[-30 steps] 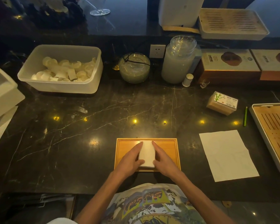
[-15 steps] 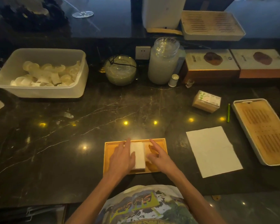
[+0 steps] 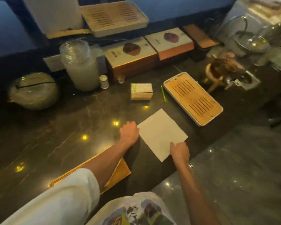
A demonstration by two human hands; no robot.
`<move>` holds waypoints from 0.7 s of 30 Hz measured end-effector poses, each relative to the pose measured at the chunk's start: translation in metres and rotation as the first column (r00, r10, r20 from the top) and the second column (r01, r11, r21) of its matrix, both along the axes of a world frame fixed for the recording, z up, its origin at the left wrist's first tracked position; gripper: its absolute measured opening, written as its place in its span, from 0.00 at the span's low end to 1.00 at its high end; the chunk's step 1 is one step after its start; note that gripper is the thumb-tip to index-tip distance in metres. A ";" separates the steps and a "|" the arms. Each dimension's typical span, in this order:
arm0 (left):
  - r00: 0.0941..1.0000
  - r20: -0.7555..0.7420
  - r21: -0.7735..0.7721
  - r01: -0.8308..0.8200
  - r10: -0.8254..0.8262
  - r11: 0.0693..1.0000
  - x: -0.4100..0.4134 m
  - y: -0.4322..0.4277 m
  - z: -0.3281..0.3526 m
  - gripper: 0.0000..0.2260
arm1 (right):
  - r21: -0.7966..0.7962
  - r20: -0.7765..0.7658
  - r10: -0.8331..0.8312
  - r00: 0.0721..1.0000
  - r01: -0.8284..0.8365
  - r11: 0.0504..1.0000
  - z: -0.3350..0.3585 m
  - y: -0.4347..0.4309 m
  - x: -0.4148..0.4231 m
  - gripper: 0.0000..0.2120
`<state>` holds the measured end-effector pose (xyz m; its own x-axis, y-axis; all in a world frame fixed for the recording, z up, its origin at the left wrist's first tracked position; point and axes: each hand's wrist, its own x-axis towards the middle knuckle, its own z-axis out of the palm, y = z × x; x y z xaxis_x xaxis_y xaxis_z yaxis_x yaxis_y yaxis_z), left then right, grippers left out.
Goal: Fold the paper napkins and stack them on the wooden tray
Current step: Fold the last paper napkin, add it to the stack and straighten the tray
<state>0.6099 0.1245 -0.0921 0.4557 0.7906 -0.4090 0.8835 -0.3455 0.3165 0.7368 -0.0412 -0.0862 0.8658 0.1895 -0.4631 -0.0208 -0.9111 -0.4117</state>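
A flat, unfolded white paper napkin (image 3: 161,133) lies on the dark marble counter. My left hand (image 3: 129,132) rests with curled fingers at its left corner; whether it grips is unclear. My right hand (image 3: 179,151) lies on its near right edge, fingers on the paper. The wooden tray (image 3: 120,172) sits to the near left, mostly hidden under my left forearm, so the folded napkins on it are out of sight.
A slatted tea tray (image 3: 193,98) lies right of the napkin, with a green pen (image 3: 163,94) and a small tissue box (image 3: 141,91) behind. A tall jar (image 3: 80,65) and boxes (image 3: 131,56) line the back. The counter's edge runs just right of my right hand.
Both hands have left the folded stack on the wooden tray and moved right onto the flat napkin. The view has swung to the right.
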 end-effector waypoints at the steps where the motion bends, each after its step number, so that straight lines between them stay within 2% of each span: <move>1: 1.000 -0.005 -0.016 -0.006 0.006 1.000 0.010 0.001 -0.005 0.17 | -0.019 -0.003 -0.009 1.000 0.009 1.000 -0.002 0.000 0.001 0.22; 4: 1.000 0.005 -0.044 -0.024 0.024 0.999 0.033 0.004 -0.019 0.19 | -0.053 0.025 -0.012 1.000 0.013 0.999 -0.007 0.002 -0.003 0.19; 9: 1.000 0.001 -0.080 0.019 -0.019 0.997 0.051 0.006 -0.032 0.15 | -0.087 0.090 0.043 0.995 -0.036 0.996 -0.017 0.005 -0.008 0.08; 11: 1.000 0.010 -0.185 -0.007 0.009 0.983 0.049 0.011 -0.027 0.14 | -0.060 0.076 0.034 0.996 -0.030 0.998 -0.016 0.005 -0.009 0.08; 12: 0.988 0.107 -0.326 -0.069 0.109 0.943 0.043 0.016 -0.021 0.12 | -0.017 0.042 0.034 0.999 -0.033 0.999 -0.015 0.004 -0.008 0.08; 13: 0.926 0.233 -0.544 -0.130 0.299 0.829 0.034 0.022 -0.013 0.10 | 0.072 -0.015 0.017 1.000 -0.016 0.997 -0.013 0.003 -0.009 0.06; 14: 0.773 0.327 -0.774 -0.110 0.543 0.623 0.021 0.025 -0.002 0.08 | 0.201 -0.104 -0.027 0.994 0.048 0.978 -0.009 0.002 -0.011 0.04; 15: 0.578 0.345 -0.904 -0.007 0.739 0.428 0.003 0.025 0.008 0.09 | 0.326 -0.227 -0.075 0.971 0.148 0.934 -0.001 0.002 -0.016 0.02; 16: 0.408 0.315 -0.948 0.095 0.857 0.303 -0.015 0.022 0.012 0.12 | 0.413 -0.343 -0.097 0.934 0.243 0.878 0.008 0.002 -0.022 0.02; 17: 0.318 0.289 -0.956 0.144 0.903 0.255 -0.034 0.016 0.013 0.18 | 0.472 -0.413 -0.076 0.907 0.285 0.834 0.016 0.004 -0.032 0.01; 18: 0.316 0.276 -0.960 0.146 0.908 0.241 -0.049 0.006 0.014 0.22 | 0.519 -0.445 -0.037 0.895 0.292 0.803 0.022 0.006 -0.042 0.02; 20: 0.382 0.240 -0.968 0.168 0.893 0.188 -0.075 -0.017 0.013 0.26 | 0.593 -0.476 0.074 0.876 0.257 0.763 0.029 0.011 -0.065 0.04; 21: 0.371 0.234 -0.964 0.210 0.899 0.164 -0.086 -0.026 0.012 0.27 | 0.608 -0.486 0.134 0.863 0.224 0.761 0.031 0.014 -0.077 0.05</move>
